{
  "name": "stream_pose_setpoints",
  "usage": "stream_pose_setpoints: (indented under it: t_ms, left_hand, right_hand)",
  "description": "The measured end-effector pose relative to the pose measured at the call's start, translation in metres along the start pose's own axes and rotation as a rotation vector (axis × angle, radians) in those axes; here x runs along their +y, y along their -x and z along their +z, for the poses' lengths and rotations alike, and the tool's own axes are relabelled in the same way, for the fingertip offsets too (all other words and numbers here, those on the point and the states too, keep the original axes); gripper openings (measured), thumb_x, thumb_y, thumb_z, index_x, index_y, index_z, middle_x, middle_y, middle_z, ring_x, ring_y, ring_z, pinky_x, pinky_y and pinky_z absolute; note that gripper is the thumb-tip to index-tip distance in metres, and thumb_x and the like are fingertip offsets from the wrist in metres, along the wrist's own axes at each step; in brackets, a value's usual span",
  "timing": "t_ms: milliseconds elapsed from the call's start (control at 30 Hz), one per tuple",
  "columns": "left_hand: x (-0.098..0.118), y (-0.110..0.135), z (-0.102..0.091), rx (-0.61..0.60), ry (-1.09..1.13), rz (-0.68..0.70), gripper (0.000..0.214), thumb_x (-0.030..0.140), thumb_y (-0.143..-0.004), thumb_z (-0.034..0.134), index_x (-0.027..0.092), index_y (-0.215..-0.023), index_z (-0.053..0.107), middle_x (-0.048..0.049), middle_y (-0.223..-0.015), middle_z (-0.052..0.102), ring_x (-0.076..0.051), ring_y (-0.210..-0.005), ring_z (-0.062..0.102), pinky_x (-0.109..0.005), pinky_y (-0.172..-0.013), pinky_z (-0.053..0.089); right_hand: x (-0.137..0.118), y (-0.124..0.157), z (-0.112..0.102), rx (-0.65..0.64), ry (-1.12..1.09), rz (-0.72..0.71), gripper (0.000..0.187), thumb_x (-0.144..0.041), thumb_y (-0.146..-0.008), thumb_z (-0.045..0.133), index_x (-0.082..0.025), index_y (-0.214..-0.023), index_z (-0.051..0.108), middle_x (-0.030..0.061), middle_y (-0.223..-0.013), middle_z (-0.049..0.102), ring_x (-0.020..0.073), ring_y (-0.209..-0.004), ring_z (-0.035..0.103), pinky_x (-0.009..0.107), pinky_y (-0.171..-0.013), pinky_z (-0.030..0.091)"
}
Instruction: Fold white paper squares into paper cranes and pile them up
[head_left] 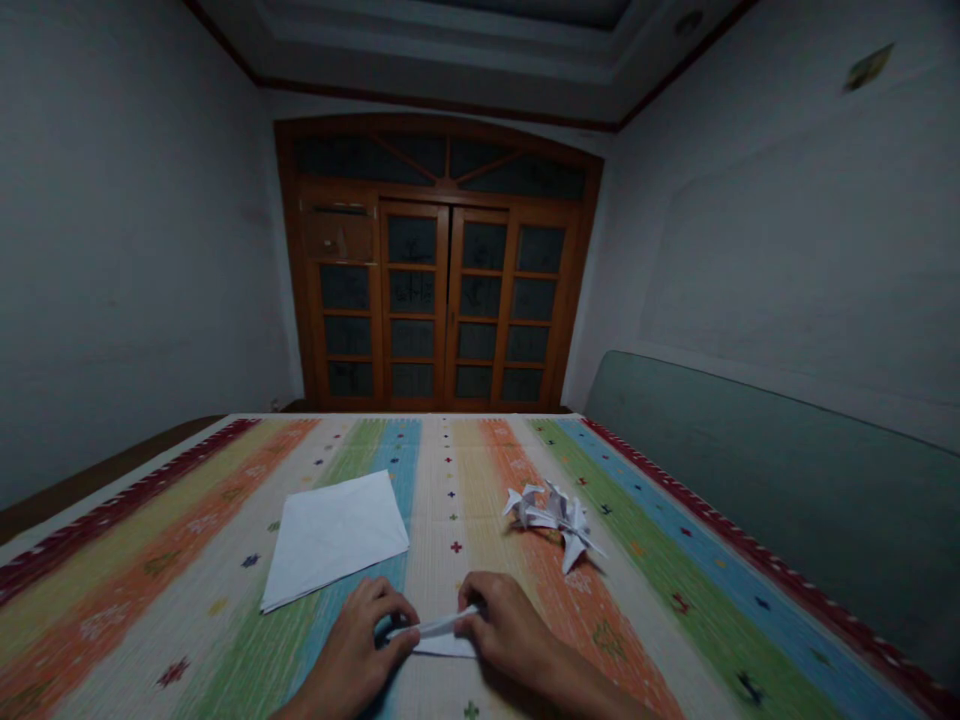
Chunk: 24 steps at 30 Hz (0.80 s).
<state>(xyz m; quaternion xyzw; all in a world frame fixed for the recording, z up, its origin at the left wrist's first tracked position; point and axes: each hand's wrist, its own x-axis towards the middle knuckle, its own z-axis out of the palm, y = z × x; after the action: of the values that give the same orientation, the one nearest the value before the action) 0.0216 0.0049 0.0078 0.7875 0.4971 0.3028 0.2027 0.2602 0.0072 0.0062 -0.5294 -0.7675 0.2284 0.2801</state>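
Note:
My left hand [360, 640] and my right hand [510, 630] lie close together on a striped mat [187, 580]. Both pinch a small, narrow folded piece of white paper [439, 635] between their fingertips. The paper lies low against the mat. A stack of flat white paper sheets [334, 535] rests just beyond my left hand. Beyond my right hand lie several finished folded paper figures [555, 520] in a small cluster.
The mat has coloured stripes with small motifs and a dark red border [720, 540]. A grey-green padded board [787, 480] runs along the right wall. A wooden door with glass panes [442, 300] stands at the far end of the room.

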Motion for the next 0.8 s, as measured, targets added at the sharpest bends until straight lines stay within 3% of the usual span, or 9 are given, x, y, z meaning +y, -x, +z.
stream_pose_setpoints:
  t_ms: [167, 367, 533, 633, 800]
  left_hand:
    - [0.002, 0.005, 0.0, 0.027, 0.08, 0.079, 0.009, 0.029, -0.087, 0.072, 0.022, -0.088, 0.077, -0.0035, -0.085, 0.076, -0.025, -0.082, 0.069, -0.033, -0.076, 0.053]
    - [-0.004, 0.015, 0.003, 0.086, 0.103, 0.271, 0.017, 0.018, -0.091, 0.064, 0.027, -0.097, 0.078, -0.0009, -0.089, 0.082, -0.021, -0.08, 0.077, -0.026, -0.077, 0.059]
    - [-0.016, 0.015, 0.007, 0.238, 0.041, 0.392, 0.031, 0.009, -0.086, 0.057, 0.026, -0.102, 0.076, -0.0017, -0.092, 0.083, -0.021, -0.082, 0.08, -0.027, -0.078, 0.063]
    - [-0.013, 0.013, 0.006, 0.238, 0.01, 0.426, 0.037, 0.003, -0.082, 0.053, 0.025, -0.101, 0.076, -0.0034, -0.092, 0.082, -0.022, -0.083, 0.078, -0.031, -0.078, 0.064]
    - [0.006, 0.014, 0.0, 0.087, -0.054, 0.476, 0.059, -0.004, -0.07, 0.052, 0.025, -0.116, 0.074, -0.0061, -0.103, 0.081, -0.027, -0.1, 0.072, -0.04, -0.088, 0.062]
  right_hand:
    - [-0.005, 0.0, -0.003, 0.063, -0.011, -0.103, 0.019, -0.004, -0.076, 0.066, -0.017, -0.089, 0.071, 0.0046, -0.088, 0.074, 0.0203, -0.082, 0.065, 0.028, -0.075, 0.044]
    - [0.0, 0.0, 0.001, 0.239, 0.017, -0.447, 0.017, -0.004, -0.08, 0.062, -0.019, -0.085, 0.066, 0.0058, -0.084, 0.071, 0.0209, -0.08, 0.063, 0.03, -0.071, 0.045]
    - [0.01, -0.004, 0.006, 0.266, 0.18, -0.681, 0.014, -0.009, -0.091, 0.058, -0.021, -0.085, 0.064, 0.0058, -0.084, 0.071, 0.0217, -0.08, 0.06, 0.034, -0.074, 0.043]
    - [0.013, -0.004, 0.01, 0.256, 0.238, -0.714, 0.015, -0.01, -0.094, 0.056, -0.02, -0.085, 0.064, 0.0064, -0.083, 0.071, 0.0211, -0.078, 0.059, 0.033, -0.071, 0.043]
    - [0.015, 0.0, 0.015, 0.153, 0.286, -0.62, 0.01, -0.013, -0.089, 0.068, -0.018, -0.081, 0.065, 0.0073, -0.082, 0.07, 0.0211, -0.078, 0.06, 0.031, -0.068, 0.045]
